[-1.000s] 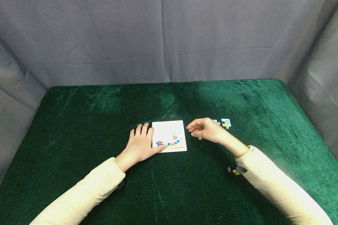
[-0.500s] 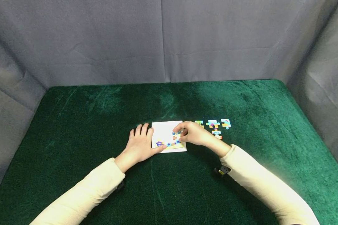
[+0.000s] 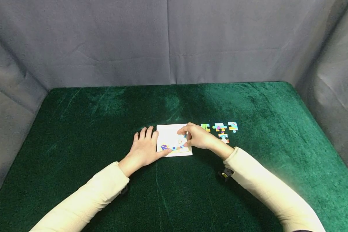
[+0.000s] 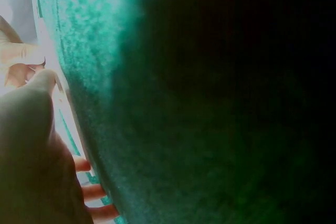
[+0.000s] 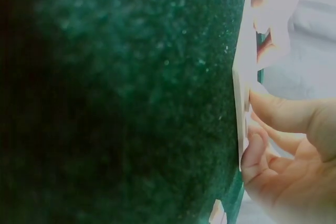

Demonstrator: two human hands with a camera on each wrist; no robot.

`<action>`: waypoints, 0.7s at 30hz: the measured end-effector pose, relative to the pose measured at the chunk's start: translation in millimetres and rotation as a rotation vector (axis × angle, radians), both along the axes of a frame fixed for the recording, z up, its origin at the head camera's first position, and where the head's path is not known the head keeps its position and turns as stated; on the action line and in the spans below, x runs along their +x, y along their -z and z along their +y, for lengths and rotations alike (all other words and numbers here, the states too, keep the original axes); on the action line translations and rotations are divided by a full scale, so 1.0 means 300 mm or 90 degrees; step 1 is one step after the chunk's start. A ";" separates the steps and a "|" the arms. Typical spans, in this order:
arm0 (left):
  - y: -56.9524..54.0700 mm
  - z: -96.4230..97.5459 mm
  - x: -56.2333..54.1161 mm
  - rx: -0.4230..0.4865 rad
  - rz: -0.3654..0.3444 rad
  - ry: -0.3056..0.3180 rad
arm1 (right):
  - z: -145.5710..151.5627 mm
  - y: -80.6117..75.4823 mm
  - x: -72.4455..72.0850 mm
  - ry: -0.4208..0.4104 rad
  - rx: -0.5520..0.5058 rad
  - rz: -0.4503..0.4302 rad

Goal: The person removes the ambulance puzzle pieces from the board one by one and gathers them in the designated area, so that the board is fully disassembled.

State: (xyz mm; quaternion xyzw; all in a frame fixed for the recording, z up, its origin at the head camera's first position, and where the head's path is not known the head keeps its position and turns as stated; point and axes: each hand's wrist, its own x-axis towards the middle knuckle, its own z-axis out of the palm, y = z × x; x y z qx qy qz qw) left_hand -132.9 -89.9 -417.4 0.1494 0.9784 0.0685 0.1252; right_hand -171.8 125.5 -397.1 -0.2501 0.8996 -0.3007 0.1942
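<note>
A white puzzle tray [image 3: 171, 129] lies on the table with pictured pieces along its lower part. My left hand [image 3: 143, 150] is spread flat at its left side, thumb [image 3: 165, 152] resting on the tray's lower edge. My right hand [image 3: 200, 137] is over the tray's right side, index finger and thumb curled around a puzzle piece [image 3: 184, 138] mostly hidden beneath them. The right wrist view shows those fingertips down at the surface of the tray [image 5: 242, 77]. In the left wrist view, my left hand [image 4: 31, 145] lies along the tray's edge.
Loose puzzle pieces lie right of the tray: a green one [image 3: 205, 127], a blue and orange one [image 3: 219, 127], one at the far right [image 3: 233, 126], and a nearer one [image 3: 224, 138]. Green cloth [image 3: 104, 112] covers the table; a grey curtain [image 3: 119, 42] hangs behind.
My right hand has moved left from beside the loose pieces onto the tray's right side, with only a slight shift in the last half second. My left hand has stayed put.
</note>
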 end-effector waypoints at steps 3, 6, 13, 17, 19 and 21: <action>-0.002 0.000 0.000 0.002 0.001 0.000 | -0.002 -0.001 -0.001 0.000 0.007 0.003; -0.003 0.000 0.000 0.005 0.002 0.002 | 0.000 -0.002 -0.005 -0.002 0.007 0.003; -0.007 0.001 -0.002 0.006 -0.008 -0.002 | -0.002 -0.011 -0.001 0.005 -0.025 -0.011; -0.007 0.000 0.001 0.004 -0.001 0.000 | -0.008 -0.011 0.004 0.010 -0.015 -0.006; -0.005 0.001 0.002 0.004 -0.001 -0.001 | -0.006 -0.007 0.003 0.010 -0.015 -0.009; -0.001 0.001 0.004 0.007 0.003 -0.001 | 0.001 0.000 0.000 0.010 -0.026 -0.020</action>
